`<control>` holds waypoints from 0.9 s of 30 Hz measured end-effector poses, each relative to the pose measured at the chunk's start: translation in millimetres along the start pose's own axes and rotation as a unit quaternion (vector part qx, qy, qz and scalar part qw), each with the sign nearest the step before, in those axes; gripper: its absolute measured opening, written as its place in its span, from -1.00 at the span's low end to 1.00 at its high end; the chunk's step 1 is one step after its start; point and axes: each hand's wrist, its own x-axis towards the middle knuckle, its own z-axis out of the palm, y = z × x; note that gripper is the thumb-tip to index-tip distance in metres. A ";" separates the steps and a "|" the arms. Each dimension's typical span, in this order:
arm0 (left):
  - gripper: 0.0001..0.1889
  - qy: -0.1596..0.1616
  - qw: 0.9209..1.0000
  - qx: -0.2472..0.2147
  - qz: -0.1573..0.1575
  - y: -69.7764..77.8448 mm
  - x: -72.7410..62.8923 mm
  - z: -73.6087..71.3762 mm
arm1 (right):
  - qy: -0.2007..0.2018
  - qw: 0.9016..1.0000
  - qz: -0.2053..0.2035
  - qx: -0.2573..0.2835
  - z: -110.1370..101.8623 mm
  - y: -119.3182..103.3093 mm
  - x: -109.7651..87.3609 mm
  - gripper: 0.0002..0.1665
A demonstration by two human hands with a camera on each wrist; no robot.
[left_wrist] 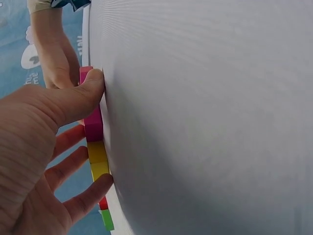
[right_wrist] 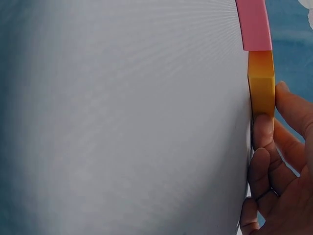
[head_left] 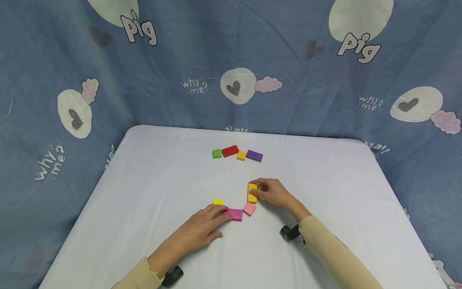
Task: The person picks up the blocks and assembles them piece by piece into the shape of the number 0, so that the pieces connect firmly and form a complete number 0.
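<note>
My left hand (head_left: 199, 228) reaches in from the lower left with its fingers spread. Its fingertips lie over the left end of a magenta block (head_left: 236, 215), and a yellow block (head_left: 217, 201) peeks out just beyond them. Thumb and index finger of my right hand (head_left: 273, 192) pinch an orange block (head_left: 252, 196), which stands lengthwise away from me. A pink block (head_left: 249, 208), turned at an angle, sits between the orange block's near end and the magenta one. In the right wrist view, fingertips press the side of the orange block (right_wrist: 262, 93).
Farther back on the white table (head_left: 306, 160) is a row of blocks: green (head_left: 216, 153), red (head_left: 230, 151), small orange (head_left: 241, 155) and purple (head_left: 254, 155). A blue printed cloth (head_left: 162, 104) hangs behind the table. Each wrist wears a dark camera.
</note>
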 end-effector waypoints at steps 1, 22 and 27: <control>-0.43 0.000 1.000 0.000 -0.001 0.2 -0.2 0.1 | 0.000 1.000 -0.001 0.001 0.1 0.0 -0.3 -0.53; -0.41 -0.004 1.000 0.010 0.000 0.3 -0.7 -0.7 | 0.042 0.947 -0.189 -0.256 11.9 -22.0 -77.3 -0.39; -0.41 -0.003 1.000 0.001 0.002 1.1 -0.4 -1.8 | 0.015 0.949 -0.189 -0.250 21.5 -23.1 -89.8 -0.28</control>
